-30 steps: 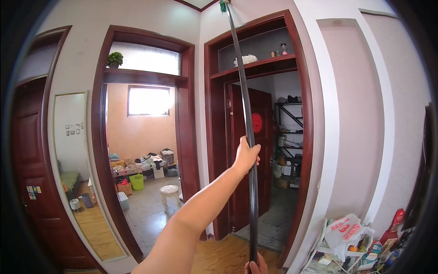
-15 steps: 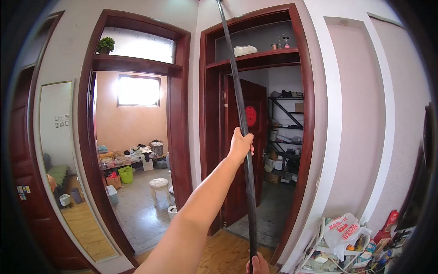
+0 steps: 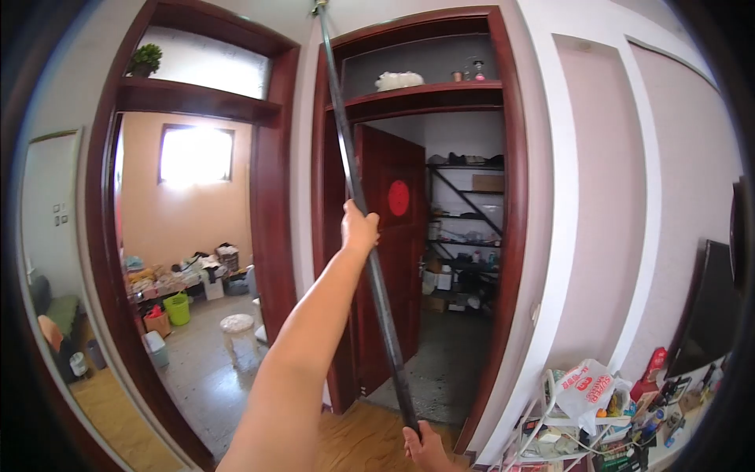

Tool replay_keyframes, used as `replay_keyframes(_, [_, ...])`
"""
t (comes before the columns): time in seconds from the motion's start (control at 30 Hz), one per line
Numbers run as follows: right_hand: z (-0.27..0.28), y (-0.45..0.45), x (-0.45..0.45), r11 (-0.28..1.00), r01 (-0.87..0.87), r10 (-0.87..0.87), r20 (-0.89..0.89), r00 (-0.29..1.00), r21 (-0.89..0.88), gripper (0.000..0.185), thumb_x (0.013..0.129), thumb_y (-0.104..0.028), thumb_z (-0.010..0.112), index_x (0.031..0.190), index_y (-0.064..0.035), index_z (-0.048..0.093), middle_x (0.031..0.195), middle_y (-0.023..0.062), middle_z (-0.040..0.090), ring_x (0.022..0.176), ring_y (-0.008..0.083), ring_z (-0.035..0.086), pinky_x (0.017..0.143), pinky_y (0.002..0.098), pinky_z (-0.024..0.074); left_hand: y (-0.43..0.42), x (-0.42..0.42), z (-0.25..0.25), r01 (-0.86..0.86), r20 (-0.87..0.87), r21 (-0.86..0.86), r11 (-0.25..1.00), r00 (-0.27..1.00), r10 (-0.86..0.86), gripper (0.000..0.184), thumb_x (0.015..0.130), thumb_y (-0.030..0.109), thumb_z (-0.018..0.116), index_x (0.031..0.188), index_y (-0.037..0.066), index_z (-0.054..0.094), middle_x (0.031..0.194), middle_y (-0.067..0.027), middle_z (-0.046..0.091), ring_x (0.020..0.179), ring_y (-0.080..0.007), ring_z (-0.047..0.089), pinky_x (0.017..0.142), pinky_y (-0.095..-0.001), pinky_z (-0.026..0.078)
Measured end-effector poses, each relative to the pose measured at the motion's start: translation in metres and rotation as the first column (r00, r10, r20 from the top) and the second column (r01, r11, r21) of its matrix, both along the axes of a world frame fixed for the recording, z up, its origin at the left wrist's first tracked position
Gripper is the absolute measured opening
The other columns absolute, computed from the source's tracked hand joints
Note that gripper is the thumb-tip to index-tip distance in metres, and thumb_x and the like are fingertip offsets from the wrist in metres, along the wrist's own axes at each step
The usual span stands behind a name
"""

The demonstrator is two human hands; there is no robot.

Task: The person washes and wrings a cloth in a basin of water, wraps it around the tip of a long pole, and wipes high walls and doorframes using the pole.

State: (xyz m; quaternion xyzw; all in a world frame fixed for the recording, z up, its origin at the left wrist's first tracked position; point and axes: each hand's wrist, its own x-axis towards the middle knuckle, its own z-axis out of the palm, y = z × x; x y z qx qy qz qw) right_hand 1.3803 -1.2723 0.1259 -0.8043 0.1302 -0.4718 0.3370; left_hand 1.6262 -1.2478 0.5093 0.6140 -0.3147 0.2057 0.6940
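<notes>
A long dark pole [image 3: 340, 118] rises at a slant from the bottom of the head view to the top edge, leaning left. My left hand [image 3: 361, 229] is wrapped round its middle, with the arm stretched out. Lower down, my right hand [image 3: 425, 447] grips the pole close to its bottom end. A small fitting [image 3: 318, 7] shows at the pole's top, near the wall corner above the two doorways; what lies beyond it is out of view. Behind the pole stands a dark red door [image 3: 397, 259], ajar, with a round red sticker [image 3: 399, 198].
Wooden door frames [image 3: 271, 236] surround two rooms. On the right frame's ledge sit a white ornament [image 3: 399, 81] and small items. A rack with a plastic bag [image 3: 583, 389] stands at lower right, by a television [image 3: 702, 307]. A mirror [image 3: 59, 236] is at left; a stool [image 3: 237, 324] stands inside the left room.
The pole's top has swung left, and its lower end has shifted left slightly. Both hands still grip it. The view has turned right, showing more of the television.
</notes>
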Motion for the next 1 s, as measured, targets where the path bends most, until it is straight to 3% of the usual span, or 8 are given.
replay_keyframes(0.03, [0.022,0.005,-0.01,0.939,-0.196,0.226,-0.077,0.971,0.281,0.021,0.091,-0.027,0.055,0.095,-0.0062,0.055,0.056,0.0017,0.053,0.046,0.011,0.051,0.041,0.0262,0.0399,-0.001,0.006,0.005,0.022,-0.023,-0.002,1.0,0.999,-0.022,0.048,0.076,0.004,0.053,0.118,-0.004,0.033,0.075,-0.0183,0.056,0.045,-0.0208,0.054,0.036,-0.0338,0.045])
replay_keyframes(0.07, [0.036,0.008,-0.019,0.761,-0.34,0.454,-0.08,0.887,0.552,0.021,0.09,-0.026,0.057,0.095,-0.0057,0.054,0.055,0.0018,0.052,0.045,0.0113,0.051,0.041,0.0262,0.0397,-0.002,0.008,0.007,0.044,-0.052,0.0,0.999,0.998,-0.044,0.048,0.076,0.004,0.053,0.119,-0.005,0.032,0.074,-0.018,0.055,0.044,-0.0204,0.053,0.036,-0.0337,0.044])
replay_keyframes(0.2, [0.054,0.004,-0.036,0.585,-0.486,0.589,0.073,0.805,0.649,0.017,0.089,-0.021,0.058,0.085,-0.0052,0.052,0.053,0.0007,0.05,0.041,0.0101,0.048,0.037,0.0244,0.0361,-0.008,-0.009,0.007,0.2,-0.023,-0.074,0.977,0.979,-0.202,0.035,0.077,0.005,0.053,0.107,-0.002,0.037,0.071,-0.0125,0.05,0.041,-0.0166,0.048,0.034,-0.0311,0.04])
replay_keyframes(0.63, [-0.021,-0.018,-0.149,0.684,-0.271,0.33,0.044,0.943,0.678,0.015,0.089,-0.018,0.058,0.087,-0.005,0.052,0.051,0.0002,0.048,0.041,0.0099,0.044,0.037,0.0266,0.0335,-0.076,-0.178,-0.035,0.498,-0.055,-0.048,0.866,0.864,-0.5,0.043,0.08,0.005,0.054,0.117,0.002,0.033,0.071,-0.0086,0.049,0.042,-0.0133,0.047,0.036,-0.0291,0.04])
replay_keyframes(0.8, [-0.093,-0.034,-0.201,0.78,-0.08,0.09,0.015,0.996,0.62,0.017,0.087,-0.022,0.06,0.085,-0.0067,0.053,0.05,-0.0005,0.047,0.041,0.0099,0.043,0.037,0.0275,0.0324,-0.104,-0.271,-0.051,0.606,-0.068,0.035,0.795,0.795,-0.603,0.048,0.079,0.006,0.054,0.121,0.001,0.031,0.071,-0.01,0.051,0.042,-0.0148,0.049,0.037,-0.03,0.042])
replay_keyframes(0.87, [-0.099,-0.029,-0.226,0.743,-0.084,0.079,0.037,0.996,0.664,0.017,0.086,-0.022,0.061,0.085,-0.0078,0.053,0.051,-0.0008,0.047,0.041,0.0096,0.043,0.037,0.028,0.0325,-0.114,-0.302,-0.058,0.643,-0.061,0.059,0.764,0.766,-0.64,0.055,0.079,0.006,0.054,0.127,-0.001,0.029,0.072,-0.0112,0.053,0.042,-0.0156,0.049,0.037,-0.0305,0.042])
replay_keyframes(0.9, [-0.107,-0.025,-0.242,0.717,-0.107,0.078,0.073,0.994,0.689,0.016,0.086,-0.022,0.06,0.084,-0.0082,0.053,0.052,-0.0009,0.047,0.041,0.0096,0.043,0.037,0.0282,0.0328,-0.12,-0.32,-0.066,0.676,-0.019,0.009,0.737,0.737,-0.676,0.045,0.077,0.006,0.053,0.117,-0.001,0.033,0.07,-0.0138,0.054,0.041,-0.0185,0.052,0.038,-0.0325,0.044])
replay_keyframes(1.0, [-0.112,-0.019,-0.28,0.679,-0.06,0.044,0.041,0.998,0.732,0.015,0.087,-0.022,0.06,0.087,-0.0079,0.053,0.053,-0.0008,0.047,0.043,0.0101,0.044,0.039,0.0288,0.0345,-0.119,-0.37,-0.074,0.663,-0.034,0.073,0.745,0.748,-0.663,0.056,0.076,0.008,0.055,0.125,-0.002,0.029,0.073,-0.0148,0.056,0.04,-0.0174,0.053,0.037,-0.0308,0.044])
